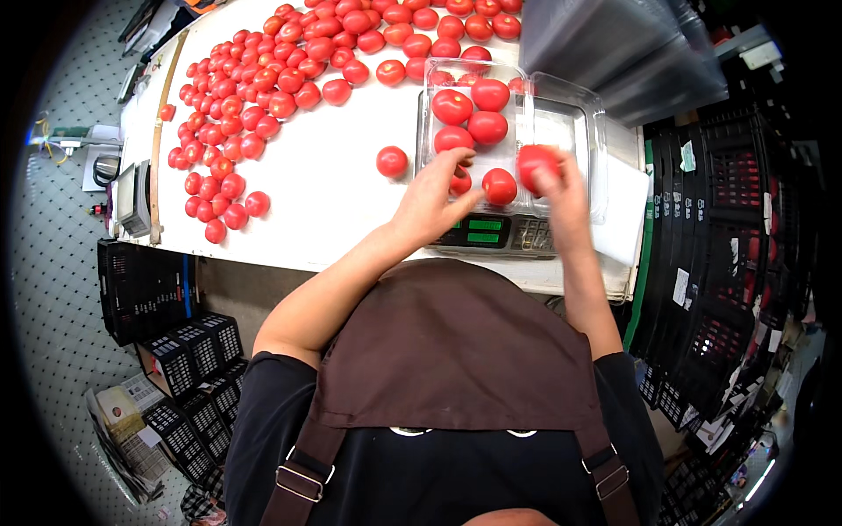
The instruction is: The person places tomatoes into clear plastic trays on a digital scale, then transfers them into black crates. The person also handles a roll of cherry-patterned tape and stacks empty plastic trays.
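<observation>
A clear plastic clamshell box [598,151] lies with its lid folded out to the right, on top of a digital scale [467,240]. Several red tomatoes [487,127] sit in its left half. My right hand [567,191], blurred, grips a tomato [536,167] over the box, near the hinge. At the lower left corner of the box, my left hand [442,194] curls its fingers around a tomato [460,182] that is partly hidden. One loose tomato [392,162] rests on the white table [316,184], left of the box.
Many tomatoes [263,79] spread over the table's back and left. A stack of clear plastic boxes or sheets [612,46] stands at the back right. Black crates [710,263] are stacked right of the table, others [191,355] at lower left. A small screen device [133,197] stands at the left edge.
</observation>
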Available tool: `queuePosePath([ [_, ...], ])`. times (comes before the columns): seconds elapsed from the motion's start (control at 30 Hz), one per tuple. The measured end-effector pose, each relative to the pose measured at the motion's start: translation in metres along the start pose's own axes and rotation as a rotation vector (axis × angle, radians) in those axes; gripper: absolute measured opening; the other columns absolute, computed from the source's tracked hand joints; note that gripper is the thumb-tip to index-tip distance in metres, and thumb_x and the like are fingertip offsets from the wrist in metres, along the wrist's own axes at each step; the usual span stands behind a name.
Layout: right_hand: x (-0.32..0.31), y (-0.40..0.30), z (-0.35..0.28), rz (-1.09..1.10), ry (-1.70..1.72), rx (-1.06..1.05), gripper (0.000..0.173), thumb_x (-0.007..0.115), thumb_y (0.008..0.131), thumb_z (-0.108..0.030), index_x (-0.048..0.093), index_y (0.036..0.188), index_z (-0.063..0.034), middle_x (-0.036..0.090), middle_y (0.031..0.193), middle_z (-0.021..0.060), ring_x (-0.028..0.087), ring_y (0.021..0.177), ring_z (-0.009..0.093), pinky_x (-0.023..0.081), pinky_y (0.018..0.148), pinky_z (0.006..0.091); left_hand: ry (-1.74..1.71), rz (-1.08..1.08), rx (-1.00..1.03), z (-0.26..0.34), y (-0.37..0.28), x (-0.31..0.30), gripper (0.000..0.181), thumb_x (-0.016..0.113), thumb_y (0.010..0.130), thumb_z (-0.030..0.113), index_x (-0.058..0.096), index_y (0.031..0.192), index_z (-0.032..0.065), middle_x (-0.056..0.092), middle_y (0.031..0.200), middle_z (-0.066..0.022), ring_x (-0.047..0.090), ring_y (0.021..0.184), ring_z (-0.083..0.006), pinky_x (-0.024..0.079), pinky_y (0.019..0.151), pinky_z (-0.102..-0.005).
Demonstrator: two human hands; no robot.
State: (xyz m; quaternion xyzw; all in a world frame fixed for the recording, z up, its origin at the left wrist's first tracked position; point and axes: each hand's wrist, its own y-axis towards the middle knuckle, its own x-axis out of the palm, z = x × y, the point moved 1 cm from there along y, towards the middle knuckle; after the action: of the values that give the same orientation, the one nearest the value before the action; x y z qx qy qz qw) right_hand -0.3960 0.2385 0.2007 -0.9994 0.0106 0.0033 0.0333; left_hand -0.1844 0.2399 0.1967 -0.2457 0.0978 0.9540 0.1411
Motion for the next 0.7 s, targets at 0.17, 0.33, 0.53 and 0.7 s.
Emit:
queuePosePath([
  [0.17, -0.019, 0.017, -0.014, 0.059, 0.101, -0.026, 0.042, 0.048, 0.096, -0.034, 0.05, 0.123, -0.001, 0.064, 0.097, 0.0089, 0.057, 0.081, 0.011, 0.044, 0.069, 0.0236, 0.611, -0.109, 0.258, -0.016, 0.024, 0.04, 0.049, 0.071, 0.079, 0.037, 0.056, 0.112, 0.0046, 0.061, 0.097, -0.0135, 0.058, 0.091, -0.0283, 0.041, 0.087, -0.0404],
  [0.33, -0.012, 0.015, -0.003, -0.066, 0.423, 0.124, 0.039, 0.046, 0.098, -0.034, 0.052, 0.118, -0.0015, 0.064, 0.092, 0.011, 0.058, 0.076, 0.012, 0.046, 0.067, 0.0254, 0.669, -0.267, 0.116, -0.016, 0.037, 0.054, 0.047, 0.071, 0.076, 0.038, 0.056, 0.106, 0.0048, 0.061, 0.089, -0.0123, 0.056, 0.092, -0.0294, 0.037, 0.091, -0.0428],
  [0.53, -0.015, 0.016, 0.007, -0.052, 0.289, 0.166, 0.044, 0.057, 0.093, -0.035, 0.043, 0.12, -0.003, 0.063, 0.088, 0.0115, 0.059, 0.07, 0.014, 0.048, 0.063, 0.0277, 0.516, -0.135, 0.166, -0.034, 0.015, 0.036, 0.033, 0.07, 0.074, 0.027, 0.056, 0.096, 0.0064, 0.061, 0.093, -0.0111, 0.054, 0.103, -0.0282, 0.031, 0.102, -0.0496],
  [0.7, 0.012, 0.035, -0.002, -0.07, -0.708, -0.099, 0.04, 0.07, 0.084, -0.03, 0.056, 0.109, -0.0016, 0.064, 0.094, 0.0168, 0.061, 0.07, 0.031, 0.05, 0.067, 0.0389, 0.545, -0.113, 0.257, -0.042, 0.002, 0.03, 0.018, 0.065, 0.077, 0.017, 0.059, 0.091, 0.0074, 0.06, 0.096, -0.0082, 0.052, 0.108, -0.0266, 0.031, 0.102, -0.0501],
])
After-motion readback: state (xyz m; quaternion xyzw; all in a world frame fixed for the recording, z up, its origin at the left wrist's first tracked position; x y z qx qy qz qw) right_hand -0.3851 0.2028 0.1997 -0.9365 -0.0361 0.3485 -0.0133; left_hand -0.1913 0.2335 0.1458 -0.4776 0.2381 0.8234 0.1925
